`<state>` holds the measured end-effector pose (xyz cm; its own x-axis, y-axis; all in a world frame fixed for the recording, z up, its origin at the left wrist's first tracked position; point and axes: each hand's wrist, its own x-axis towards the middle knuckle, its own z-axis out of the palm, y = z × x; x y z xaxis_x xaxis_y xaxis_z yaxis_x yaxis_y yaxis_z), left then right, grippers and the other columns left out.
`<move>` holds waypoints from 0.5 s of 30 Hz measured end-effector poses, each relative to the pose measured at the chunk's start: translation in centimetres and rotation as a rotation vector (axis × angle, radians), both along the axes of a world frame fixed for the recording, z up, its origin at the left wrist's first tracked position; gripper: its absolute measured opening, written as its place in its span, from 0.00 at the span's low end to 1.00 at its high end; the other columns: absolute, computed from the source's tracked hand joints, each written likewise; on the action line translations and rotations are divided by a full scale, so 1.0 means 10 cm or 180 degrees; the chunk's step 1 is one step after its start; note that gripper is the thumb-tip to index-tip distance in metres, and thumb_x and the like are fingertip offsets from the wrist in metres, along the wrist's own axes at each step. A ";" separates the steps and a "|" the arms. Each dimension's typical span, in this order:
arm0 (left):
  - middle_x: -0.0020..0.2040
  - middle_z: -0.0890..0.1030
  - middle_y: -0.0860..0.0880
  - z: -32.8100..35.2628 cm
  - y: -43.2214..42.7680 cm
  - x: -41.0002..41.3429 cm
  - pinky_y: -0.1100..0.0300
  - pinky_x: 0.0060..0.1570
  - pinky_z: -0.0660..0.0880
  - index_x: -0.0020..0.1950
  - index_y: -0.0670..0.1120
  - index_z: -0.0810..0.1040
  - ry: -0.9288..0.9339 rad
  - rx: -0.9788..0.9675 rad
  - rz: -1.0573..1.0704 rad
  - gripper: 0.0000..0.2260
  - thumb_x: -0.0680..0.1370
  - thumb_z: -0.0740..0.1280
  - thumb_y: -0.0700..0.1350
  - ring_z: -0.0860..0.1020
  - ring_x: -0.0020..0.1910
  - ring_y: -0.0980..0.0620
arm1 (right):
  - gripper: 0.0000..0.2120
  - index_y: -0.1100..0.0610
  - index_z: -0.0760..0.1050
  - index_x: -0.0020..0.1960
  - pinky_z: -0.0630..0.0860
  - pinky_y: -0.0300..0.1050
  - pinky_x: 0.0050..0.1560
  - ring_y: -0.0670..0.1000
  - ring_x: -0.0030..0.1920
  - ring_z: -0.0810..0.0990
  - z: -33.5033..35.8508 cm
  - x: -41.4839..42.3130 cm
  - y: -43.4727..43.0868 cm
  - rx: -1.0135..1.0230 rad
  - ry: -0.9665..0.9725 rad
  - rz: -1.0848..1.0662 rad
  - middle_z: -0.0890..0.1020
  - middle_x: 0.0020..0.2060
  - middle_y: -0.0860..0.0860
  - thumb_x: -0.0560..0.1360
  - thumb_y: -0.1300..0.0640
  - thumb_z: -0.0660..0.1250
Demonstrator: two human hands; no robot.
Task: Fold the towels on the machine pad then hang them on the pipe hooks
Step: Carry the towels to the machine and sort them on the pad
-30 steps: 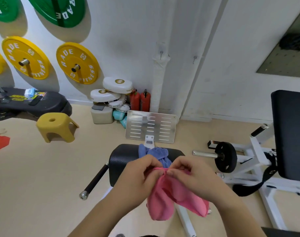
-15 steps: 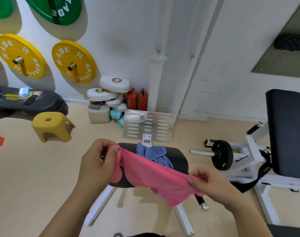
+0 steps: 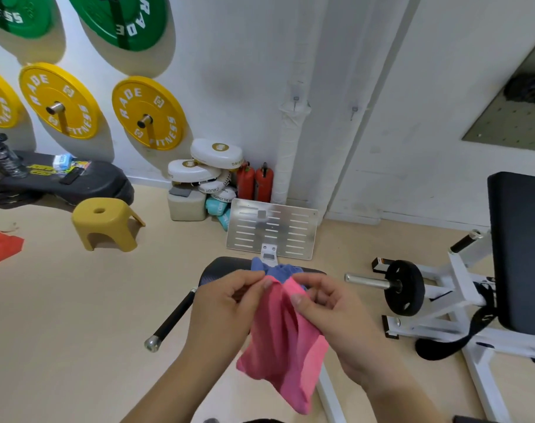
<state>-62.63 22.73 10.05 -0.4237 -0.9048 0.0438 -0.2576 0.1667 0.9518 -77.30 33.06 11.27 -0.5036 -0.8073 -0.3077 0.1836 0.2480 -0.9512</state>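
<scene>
Head view, looking down: both hands are up in front of the chest, close together, and the pink towel is between them. The left hand pinches the towel's top edge between thumb and curled fingers, and the right hand pinches the same edge just beside it, thumb on the cloth and fingers bent behind. The towel hangs in loose folds from that grip, clear of the floor, in the air over the near side of the pad. On the pad, right behind the knuckles, the blue towel lies bunched up. A black handle sticks out from the pad's left side. Beyond it a slotted metal plate leans upright, and behind that the white wrapped pipe runs up the wall with a small hook on it, bare. Left of the pipe stand two red extinguishers; yellow plates hang on the wall, and a yellow stool sits on the floor. On the right are a black disc and a bench.
</scene>
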 end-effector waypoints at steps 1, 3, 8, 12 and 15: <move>0.40 0.86 0.62 -0.01 -0.02 0.03 0.59 0.47 0.83 0.45 0.56 0.87 -0.0011 0.0095 0.0059 0.08 0.77 0.75 0.43 0.85 0.42 0.62 | 0.12 0.51 0.82 0.56 0.77 0.47 0.47 0.55 0.40 0.82 -0.03 -0.01 0.02 0.0005 -0.0035 -0.0152 0.84 0.37 0.58 0.76 0.64 0.74; 0.38 0.86 0.58 -0.02 -0.06 0.07 0.47 0.42 0.84 0.44 0.54 0.85 -0.0025 0.0264 0.0115 0.05 0.79 0.73 0.45 0.85 0.40 0.55 | 0.12 0.49 0.81 0.53 0.76 0.51 0.47 0.57 0.40 0.81 -0.06 -0.02 0.04 0.0005 0.0048 -0.0330 0.84 0.37 0.63 0.72 0.60 0.77; 0.37 0.84 0.52 0.06 0.10 -0.03 0.64 0.39 0.77 0.42 0.50 0.82 0.0063 0.0373 -0.0133 0.08 0.80 0.70 0.48 0.81 0.37 0.55 | 0.14 0.56 0.88 0.46 0.81 0.46 0.45 0.55 0.44 0.83 0.06 0.06 0.04 -0.0338 -0.0581 0.0032 0.87 0.43 0.58 0.74 0.72 0.69; 0.39 0.85 0.52 0.10 0.16 -0.05 0.67 0.40 0.77 0.45 0.48 0.84 0.0400 0.0565 -0.0207 0.05 0.80 0.72 0.45 0.82 0.38 0.58 | 0.31 0.54 0.86 0.56 0.74 0.55 0.50 0.60 0.51 0.84 0.12 0.08 0.11 -0.0626 -0.0529 0.0522 0.87 0.53 0.60 0.74 0.84 0.57; 0.43 0.87 0.53 0.12 0.11 0.02 0.64 0.46 0.80 0.48 0.50 0.86 0.0492 0.0710 -0.0464 0.05 0.79 0.72 0.40 0.84 0.43 0.57 | 0.24 0.53 0.86 0.56 0.81 0.50 0.51 0.60 0.52 0.86 0.08 0.06 0.13 -0.0618 -0.0273 0.0392 0.88 0.52 0.59 0.73 0.78 0.68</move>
<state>-62.48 23.88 11.24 -0.5535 -0.8295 -0.0751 -0.0956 -0.0263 0.9951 -76.74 34.33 12.06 -0.3765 -0.9091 -0.1783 0.2456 0.0876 -0.9654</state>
